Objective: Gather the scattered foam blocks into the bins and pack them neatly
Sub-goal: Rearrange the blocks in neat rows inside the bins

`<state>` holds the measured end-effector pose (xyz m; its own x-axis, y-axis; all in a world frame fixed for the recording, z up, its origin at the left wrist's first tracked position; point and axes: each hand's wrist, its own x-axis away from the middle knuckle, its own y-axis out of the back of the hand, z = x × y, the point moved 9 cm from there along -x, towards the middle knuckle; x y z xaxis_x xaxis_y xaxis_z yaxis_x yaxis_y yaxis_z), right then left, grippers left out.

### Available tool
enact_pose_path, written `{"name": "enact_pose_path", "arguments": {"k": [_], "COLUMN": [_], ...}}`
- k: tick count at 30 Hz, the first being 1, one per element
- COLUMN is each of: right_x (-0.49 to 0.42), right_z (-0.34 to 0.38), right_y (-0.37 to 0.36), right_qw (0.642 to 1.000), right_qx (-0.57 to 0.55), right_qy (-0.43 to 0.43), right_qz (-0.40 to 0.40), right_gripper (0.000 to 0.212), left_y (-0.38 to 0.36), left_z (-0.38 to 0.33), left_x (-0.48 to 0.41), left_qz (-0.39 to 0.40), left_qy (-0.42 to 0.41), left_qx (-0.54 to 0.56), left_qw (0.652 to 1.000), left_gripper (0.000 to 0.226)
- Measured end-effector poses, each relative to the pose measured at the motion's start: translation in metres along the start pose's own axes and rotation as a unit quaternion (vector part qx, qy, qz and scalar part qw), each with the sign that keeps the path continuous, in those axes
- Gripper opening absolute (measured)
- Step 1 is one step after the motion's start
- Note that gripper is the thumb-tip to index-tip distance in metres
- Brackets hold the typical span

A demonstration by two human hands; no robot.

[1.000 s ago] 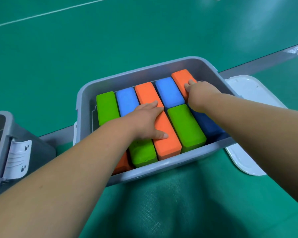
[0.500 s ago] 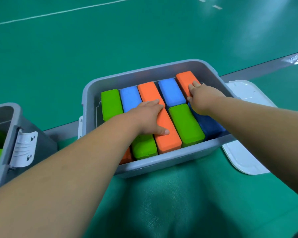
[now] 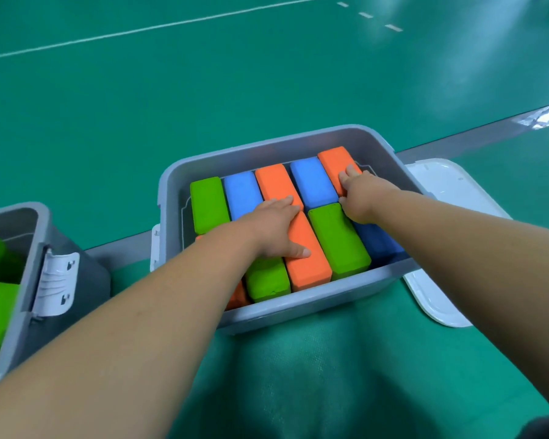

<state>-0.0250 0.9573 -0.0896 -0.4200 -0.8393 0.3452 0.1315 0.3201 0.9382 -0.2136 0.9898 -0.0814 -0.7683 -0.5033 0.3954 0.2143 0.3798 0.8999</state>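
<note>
On the green gym floor point(image 3: 203, 90), the foam blocks point(image 3: 338, 239) are sitting packed in the grey bin point(image 3: 298, 307), with the left grip point(image 3: 274, 231) and right grip point(image 3: 363, 196) pressing down flat-fingered, and uneven pushing could be tipping a neighbouring block up.

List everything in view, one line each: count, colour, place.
middle bin: one, grey, on the floor, centre
left bin: one, grey, left edge, partly out of frame
orange blocks: four showing, in the middle bin; one mostly hidden under the left arm
blue blocks: three, in the middle bin; the near right one is darker
green blocks: three in the middle bin, at least two more in the left bin
lid: one, white, on the floor right of the middle bin
latches: two, white, one on each bin
floor: green, with white lines
left hand: one, flat on the middle blocks
right hand: one, on the far right orange block
</note>
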Motion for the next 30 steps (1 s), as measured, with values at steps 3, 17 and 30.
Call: {"name": "enact_pose_path", "arguments": {"k": [3, 17, 30], "right_x": [0.003, 0.104, 0.255], "right_z": [0.004, 0.139, 0.252], "right_y": [0.009, 0.036, 0.135], "right_qw": [1.0, 0.943, 0.955], "right_qx": [0.002, -0.331, -0.231], "right_qy": [-0.009, 0.03, 0.105], "right_qz": [-0.023, -0.007, 0.157], "right_gripper": [0.054, 0.043, 0.056], "left_y": [0.006, 0.017, 0.041], "left_z": [0.001, 0.092, 0.072], "left_x": [0.003, 0.139, 0.353], "left_qz": [-0.012, -0.077, -0.124], "left_qy": [-0.003, 0.226, 0.38], "left_qx": [-0.002, 0.218, 0.492], "left_qw": [1.0, 0.946, 0.773], "left_gripper": [0.111, 0.038, 0.029]}}
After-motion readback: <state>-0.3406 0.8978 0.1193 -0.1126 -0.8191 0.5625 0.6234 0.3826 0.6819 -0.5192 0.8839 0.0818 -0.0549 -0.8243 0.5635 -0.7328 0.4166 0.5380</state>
